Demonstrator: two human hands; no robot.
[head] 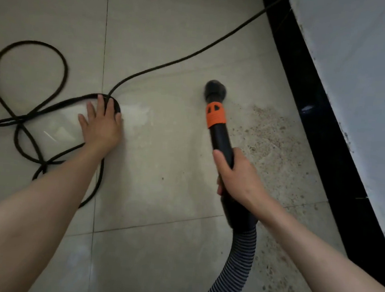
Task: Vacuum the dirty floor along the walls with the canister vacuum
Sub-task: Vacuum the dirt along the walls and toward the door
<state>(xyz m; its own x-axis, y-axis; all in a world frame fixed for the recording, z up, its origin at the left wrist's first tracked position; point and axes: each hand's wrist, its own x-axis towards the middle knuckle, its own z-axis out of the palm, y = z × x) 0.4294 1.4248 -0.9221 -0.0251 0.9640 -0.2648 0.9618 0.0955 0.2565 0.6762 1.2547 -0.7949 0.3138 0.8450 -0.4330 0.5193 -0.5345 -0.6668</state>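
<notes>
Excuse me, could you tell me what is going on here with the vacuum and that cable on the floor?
A person is vacuuming a tiled floor beside a wall. The right hand grips the black vacuum wand, whose round brush head sits on the tile just left of a gritty dirt patch along the black baseboard. The left hand rests flat, fingers spread, on the looped black power cord. The ribbed hose trails back toward the person.

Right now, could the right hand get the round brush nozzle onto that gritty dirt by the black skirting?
Probably yes. The right hand grips the black wand, its round brush nozzle sits just left of the gritty dirt, and nothing lies between.
</notes>
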